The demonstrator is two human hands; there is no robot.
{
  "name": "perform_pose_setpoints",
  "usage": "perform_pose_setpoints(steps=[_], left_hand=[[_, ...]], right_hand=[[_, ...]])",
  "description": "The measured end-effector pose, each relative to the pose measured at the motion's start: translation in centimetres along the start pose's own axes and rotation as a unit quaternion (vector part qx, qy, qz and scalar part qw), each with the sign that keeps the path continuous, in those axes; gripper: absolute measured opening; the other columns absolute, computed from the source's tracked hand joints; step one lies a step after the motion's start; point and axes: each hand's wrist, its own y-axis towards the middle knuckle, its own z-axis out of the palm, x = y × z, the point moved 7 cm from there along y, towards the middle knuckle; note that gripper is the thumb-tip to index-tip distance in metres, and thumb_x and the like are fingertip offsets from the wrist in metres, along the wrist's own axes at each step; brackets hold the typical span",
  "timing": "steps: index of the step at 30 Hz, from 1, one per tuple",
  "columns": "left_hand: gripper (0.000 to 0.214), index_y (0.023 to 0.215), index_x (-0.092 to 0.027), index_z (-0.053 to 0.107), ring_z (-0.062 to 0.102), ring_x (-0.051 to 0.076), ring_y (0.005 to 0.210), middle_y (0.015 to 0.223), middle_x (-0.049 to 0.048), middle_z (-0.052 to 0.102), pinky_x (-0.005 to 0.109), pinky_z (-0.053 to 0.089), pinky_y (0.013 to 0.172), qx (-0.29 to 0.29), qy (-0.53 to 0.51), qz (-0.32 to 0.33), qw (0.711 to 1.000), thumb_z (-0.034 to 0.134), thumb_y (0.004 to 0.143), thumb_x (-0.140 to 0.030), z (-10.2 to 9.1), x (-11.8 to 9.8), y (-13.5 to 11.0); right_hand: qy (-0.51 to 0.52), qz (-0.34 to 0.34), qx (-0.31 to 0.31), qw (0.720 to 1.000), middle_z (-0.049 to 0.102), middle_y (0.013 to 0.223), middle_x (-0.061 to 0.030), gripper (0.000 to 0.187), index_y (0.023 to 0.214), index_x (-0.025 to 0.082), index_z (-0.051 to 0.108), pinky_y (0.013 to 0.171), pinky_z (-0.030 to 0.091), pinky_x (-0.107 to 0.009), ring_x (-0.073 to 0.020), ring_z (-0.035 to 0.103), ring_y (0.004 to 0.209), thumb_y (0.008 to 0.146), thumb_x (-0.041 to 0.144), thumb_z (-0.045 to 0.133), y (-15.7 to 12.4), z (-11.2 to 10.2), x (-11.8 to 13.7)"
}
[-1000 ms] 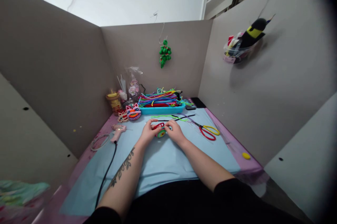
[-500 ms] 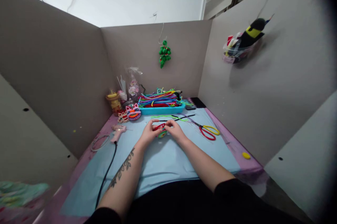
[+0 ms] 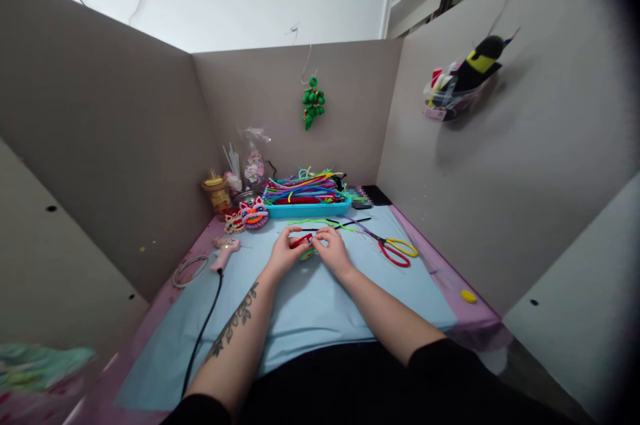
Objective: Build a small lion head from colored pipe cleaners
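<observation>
Between my two hands is a small red and green pipe-cleaner piece (image 3: pixel 307 254), partly hidden by the fingers. My left hand (image 3: pixel 286 250) is closed on its left side, with the thumb against the red part. From the right, my right hand (image 3: pixel 332 252) pinches the same piece with thumb and fingertips. Just beyond the hands lie a bright green pipe cleaner (image 3: pixel 320 222) and a black pipe cleaner (image 3: pixel 353 222). Scissors (image 3: pixel 397 250) with one red and one yellow handle rest to the right of my right hand.
A blue tray (image 3: pixel 305 210) full of coloured pipe cleaners stands at the back. Two lion-head pieces (image 3: pixel 254 213) sit left of it. A pink glue gun (image 3: pixel 226 254) with a black cord lies at left. Grey partitions (image 3: pixel 345 112) enclose the table; a yellow disc (image 3: pixel 468 296) lies at right.
My right-hand fingers have shifted slightly over the piece, covering more of its right side. The red part is tilted a little differently. Everything else stays in place.
</observation>
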Motion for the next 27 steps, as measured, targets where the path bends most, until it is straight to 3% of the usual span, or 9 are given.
perform_pose_setpoints(steps=[6,11,18,22,27], left_hand=[[0.053,0.104,-0.017,0.047,0.049,0.008,0.047,0.057,-0.0047,0.057,0.019,0.036,0.049,-0.031,-0.004,0.004,0.999,0.074,0.063,-0.038,-0.6,-0.1,0.1],[0.052,0.101,-0.016,0.048,0.052,0.009,0.049,0.059,-0.0036,0.059,0.019,0.038,0.049,-0.046,-0.008,0.006,0.999,0.075,0.062,-0.036,-0.7,-0.5,0.1],[0.061,0.106,-0.016,0.045,0.063,0.015,0.06,0.077,0.0055,0.068,0.023,0.046,0.054,-0.054,-0.081,-0.029,0.995,0.078,0.059,-0.037,-1.4,0.4,0.4],[0.064,0.108,-0.016,0.045,0.066,0.019,0.07,0.083,0.0082,0.07,0.029,0.05,0.064,-0.051,-0.116,-0.048,0.991,0.079,0.057,-0.036,-1.7,0.6,0.6],[0.064,0.107,-0.016,0.046,0.066,0.02,0.07,0.082,0.0074,0.07,0.03,0.049,0.066,-0.038,-0.136,-0.062,0.988,0.08,0.057,-0.035,-1.7,0.7,0.7]], right_hand=[[0.053,0.021,0.031,0.998,0.061,0.094,-0.007,0.016,0.073,0.022,0.072,0.088,0.04,-0.037,-0.0215,0.054,0.095,0.075,0.028,0.058,-0.1,0.9,-0.9],[0.113,0.068,0.063,0.989,0.057,0.103,-0.0078,0.019,0.082,0.022,0.072,0.077,0.045,-0.033,-0.0214,0.054,0.097,0.073,0.031,0.058,-0.2,1.8,-1.9],[0.055,0.019,-0.019,0.998,0.057,0.098,-0.0072,0.029,0.099,0.022,0.065,0.081,0.044,-0.035,-0.0204,0.053,0.091,0.073,0.021,0.053,0.9,-1.3,-1.4],[-0.008,-0.032,0.029,0.999,0.057,0.085,-0.0054,0.019,0.088,0.021,0.068,0.079,0.043,-0.035,-0.0195,0.054,0.082,0.072,0.021,0.057,1.5,-1.2,-1.0],[-0.006,-0.023,0.096,0.995,0.056,0.073,-0.0018,0.009,0.074,0.019,0.064,0.065,0.043,-0.029,-0.0151,0.052,0.066,0.07,0.019,0.056,1.4,0.2,-1.2]])
